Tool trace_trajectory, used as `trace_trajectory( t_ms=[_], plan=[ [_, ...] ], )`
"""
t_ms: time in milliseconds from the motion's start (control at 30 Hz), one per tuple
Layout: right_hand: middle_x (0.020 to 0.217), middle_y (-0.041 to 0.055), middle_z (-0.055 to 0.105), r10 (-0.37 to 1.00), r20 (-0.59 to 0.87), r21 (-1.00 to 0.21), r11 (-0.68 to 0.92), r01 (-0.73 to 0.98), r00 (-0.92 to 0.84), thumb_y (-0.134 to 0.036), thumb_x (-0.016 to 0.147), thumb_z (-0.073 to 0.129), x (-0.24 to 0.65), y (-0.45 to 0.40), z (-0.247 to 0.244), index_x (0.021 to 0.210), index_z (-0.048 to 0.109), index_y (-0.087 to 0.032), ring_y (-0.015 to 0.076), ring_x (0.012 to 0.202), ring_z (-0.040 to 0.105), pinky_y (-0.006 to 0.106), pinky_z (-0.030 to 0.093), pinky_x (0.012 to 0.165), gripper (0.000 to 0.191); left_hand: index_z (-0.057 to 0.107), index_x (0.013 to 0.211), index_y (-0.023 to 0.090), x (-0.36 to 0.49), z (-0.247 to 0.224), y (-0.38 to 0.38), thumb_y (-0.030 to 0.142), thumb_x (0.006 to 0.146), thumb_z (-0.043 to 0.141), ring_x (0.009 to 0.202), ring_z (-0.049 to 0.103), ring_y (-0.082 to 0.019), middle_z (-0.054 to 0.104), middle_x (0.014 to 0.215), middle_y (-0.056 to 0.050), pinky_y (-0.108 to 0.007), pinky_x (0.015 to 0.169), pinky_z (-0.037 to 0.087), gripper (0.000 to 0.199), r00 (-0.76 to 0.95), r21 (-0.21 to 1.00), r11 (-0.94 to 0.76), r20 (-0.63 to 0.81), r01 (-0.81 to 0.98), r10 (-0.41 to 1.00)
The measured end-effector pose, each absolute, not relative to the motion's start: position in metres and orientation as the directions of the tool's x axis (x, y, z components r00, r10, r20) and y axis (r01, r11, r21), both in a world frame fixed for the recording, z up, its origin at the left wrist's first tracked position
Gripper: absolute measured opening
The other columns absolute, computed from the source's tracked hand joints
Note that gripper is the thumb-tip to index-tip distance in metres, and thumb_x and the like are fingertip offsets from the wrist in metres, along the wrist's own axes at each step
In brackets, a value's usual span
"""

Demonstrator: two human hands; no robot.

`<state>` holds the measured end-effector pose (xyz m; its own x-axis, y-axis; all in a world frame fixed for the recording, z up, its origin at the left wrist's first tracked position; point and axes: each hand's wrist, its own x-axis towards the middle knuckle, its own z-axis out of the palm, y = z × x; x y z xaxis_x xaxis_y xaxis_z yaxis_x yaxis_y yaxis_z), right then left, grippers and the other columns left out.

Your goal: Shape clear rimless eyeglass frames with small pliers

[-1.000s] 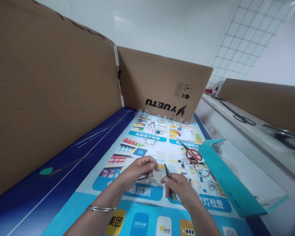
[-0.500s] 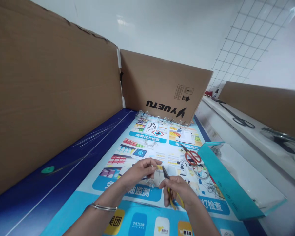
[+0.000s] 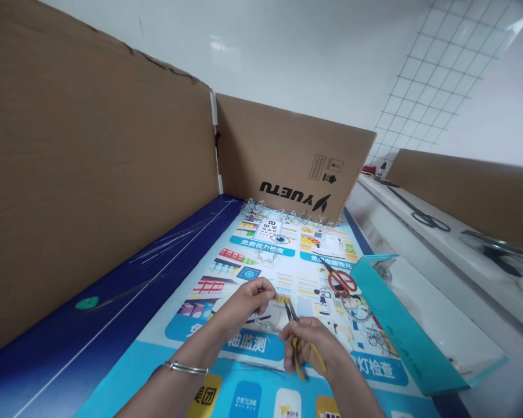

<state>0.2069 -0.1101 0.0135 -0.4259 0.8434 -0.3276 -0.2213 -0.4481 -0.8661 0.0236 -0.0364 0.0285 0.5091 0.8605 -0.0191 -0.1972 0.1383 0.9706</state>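
My right hand [image 3: 316,337] grips a pair of needle-nose pliers [image 3: 291,310] with yellow handles. Their narrow jaws point up and to the left and are parted, with a small gap to the left fingers. My left hand [image 3: 248,299], with a silver bangle on its wrist, is closed in a pinch. A thin wire seems to run from its fingertips towards the jaws. Clear beads [image 3: 264,323] on wire show below the left hand, close above the mat; whether they join the pinched wire I cannot tell.
Red-handled scissors [image 3: 342,283] and a wire coil [image 3: 356,309] lie on the printed mat [image 3: 226,377]. A teal box [image 3: 405,331] stands right. Beaded strands [image 3: 294,217] line the foot of the cardboard panel [image 3: 287,145]. At left lies a green-handled tool [image 3: 87,302].
The pliers' jaws have opened wider and drawn slightly down, away from the wire. My left fingers have shifted a little to the left and curled in more.
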Motion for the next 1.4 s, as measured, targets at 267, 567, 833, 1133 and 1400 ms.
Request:
trace_trajectory(
  t_ms=[267,567,833,1133,1400],
  plan=[
    [0.054,0.0011,0.056,0.897,-0.284,-0.878,-0.385,-0.284,-0.338,-0.047,0.077,0.050,0.214,-0.107,0.011,0.083,0.055,-0.011,0.0155,0.044,0.058,0.027,0.043,0.045,0.037,0.056,0.075,0.014,0.027,0.028,-0.038,0.031,0.072,0.057,0.043,0.032,-0.004,0.044,0.050,0.005,-0.017,0.043,0.021,0.017,0.575,0.972,0.188,-0.075,-0.139,0.815],
    [0.050,-0.0024,0.051,0.919,-0.174,-0.865,-0.314,-0.391,-0.354,-0.045,0.081,0.045,0.211,-0.107,0.016,0.081,0.055,-0.012,0.0130,0.041,0.055,0.024,0.042,0.043,0.034,0.056,0.094,0.015,0.037,0.026,-0.048,0.035,0.072,0.059,0.050,0.037,-0.005,0.051,0.068,0.001,-0.018,0.047,0.028,0.030,0.682,0.972,0.204,-0.073,-0.113,0.727],
    [0.049,-0.0018,0.051,0.900,-0.117,-0.856,-0.305,-0.417,-0.419,-0.040,0.084,0.042,0.207,-0.110,0.014,0.082,0.055,-0.011,0.0135,0.042,0.055,0.025,0.044,0.043,0.032,0.055,0.087,0.014,0.041,0.018,-0.049,0.036,0.073,0.056,0.048,0.036,-0.004,0.050,0.066,0.002,-0.018,0.047,0.028,0.026,0.678,0.968,0.197,-0.043,-0.152,0.734],
    [0.050,-0.0006,0.054,0.884,-0.146,-0.874,-0.325,-0.360,-0.443,-0.040,0.083,0.045,0.207,-0.111,0.014,0.081,0.056,-0.010,0.0140,0.043,0.057,0.023,0.041,0.043,0.032,0.055,0.077,0.013,0.040,0.023,-0.050,0.032,0.076,0.053,0.047,0.034,-0.003,0.051,0.069,0.001,-0.018,0.046,0.025,0.019,0.653,0.970,0.141,0.021,-0.196,0.757],
    [0.057,0.0032,0.058,0.856,-0.218,-0.917,-0.344,-0.202,-0.469,-0.043,0.080,0.048,0.212,-0.113,0.019,0.083,0.056,-0.009,0.0135,0.049,0.058,0.023,0.040,0.048,0.035,0.054,0.073,0.013,0.035,0.031,-0.046,0.032,0.074,0.053,0.045,0.032,-0.005,0.047,0.057,0.003,-0.018,0.045,0.024,0.019,0.603,0.979,0.134,-0.014,-0.154,0.798]
  ],
)
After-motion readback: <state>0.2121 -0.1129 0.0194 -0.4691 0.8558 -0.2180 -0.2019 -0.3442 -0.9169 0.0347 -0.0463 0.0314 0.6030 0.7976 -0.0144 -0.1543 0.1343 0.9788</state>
